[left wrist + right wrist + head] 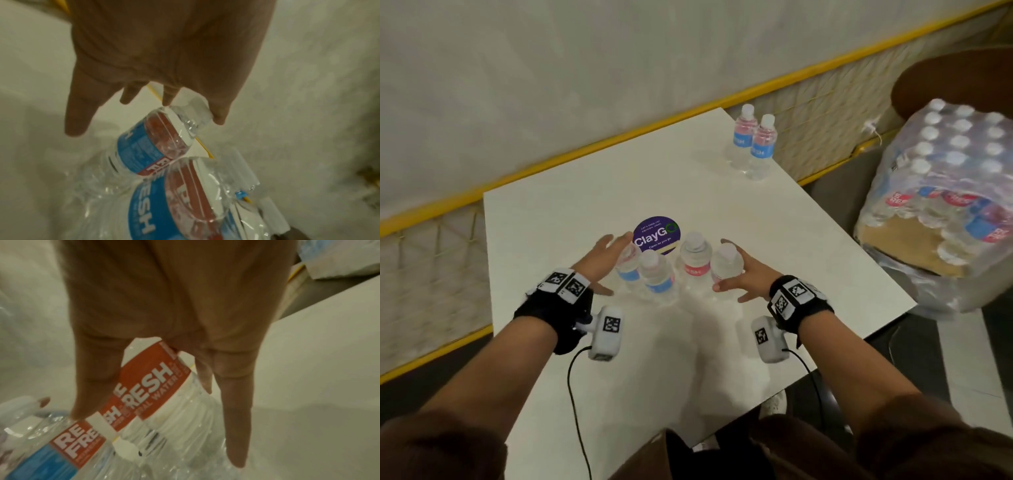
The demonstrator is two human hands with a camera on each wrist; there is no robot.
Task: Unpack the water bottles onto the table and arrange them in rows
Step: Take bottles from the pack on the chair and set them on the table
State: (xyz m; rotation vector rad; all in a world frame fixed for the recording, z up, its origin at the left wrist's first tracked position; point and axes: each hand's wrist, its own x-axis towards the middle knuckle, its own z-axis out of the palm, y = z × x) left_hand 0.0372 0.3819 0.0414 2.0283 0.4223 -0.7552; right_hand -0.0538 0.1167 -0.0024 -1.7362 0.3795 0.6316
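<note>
The white tabletop ran out of view past its near edge, under my arms. To my right the shrink-wrapped pack of bottles sat on a brown seat, cut off at the frame's edge, its labels blurred behind the plastic; whether the wrap was torn I could not tell. Two bottles stood upright and touching near the far right corner of the tabletop. Four bottles stood bunched in a row at the middle, between my hands, just in front of a round purple sticker whose lower edge they covered.

My left hand was spread, fingers straight, flat against the outer side of the leftmost bottle; in the left wrist view my fingertips lay by its cap and nothing was clasped. My right hand was likewise spread along the rightmost bottle, fingers straight down its side in the right wrist view, not wrapped round it. Both wrist views were soft with blur, and the bottles' bases were hard to make out through the glare.
</note>
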